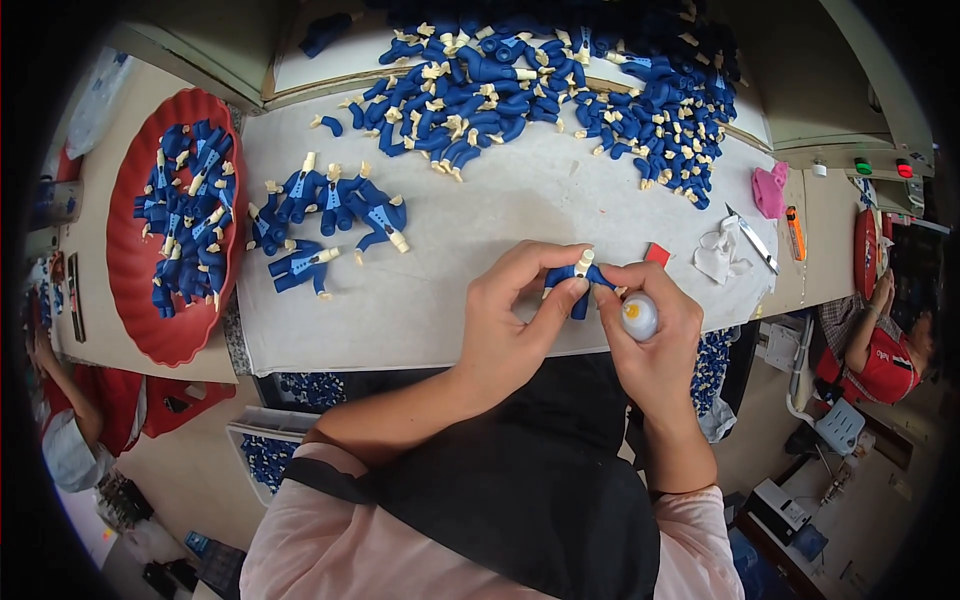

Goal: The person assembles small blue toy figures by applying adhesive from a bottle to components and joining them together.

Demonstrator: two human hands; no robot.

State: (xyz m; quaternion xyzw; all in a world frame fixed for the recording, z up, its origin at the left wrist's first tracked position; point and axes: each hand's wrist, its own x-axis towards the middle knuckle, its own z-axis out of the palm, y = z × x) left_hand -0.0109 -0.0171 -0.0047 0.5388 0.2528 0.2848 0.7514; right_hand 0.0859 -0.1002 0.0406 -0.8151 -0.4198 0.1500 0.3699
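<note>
Over the front part of the white worktop, both my hands meet at a small blue figure body (580, 284) with a cream neck and blue arms. My left hand (515, 318) pinches it from the left. On its other side, the fingertips of my right hand (655, 335) press at the figure's arm. That same hand also keeps a small whitish bottle (640, 318) with a yellow spot in its palm. Left of my hands lie several assembled figure bodies (333, 197) in blue with light-blue fronts. Loose blue arms with cream hands (470, 110) are heaped at the back.
A red scalloped tray (125, 290) of figure bodies stands at the left. On the right lie a crumpled white tissue (718, 255), a pointed metal tool (752, 238), an orange cutter (796, 233), a pink cloth (769, 190) and a red piece (657, 254). Other people sit at both sides.
</note>
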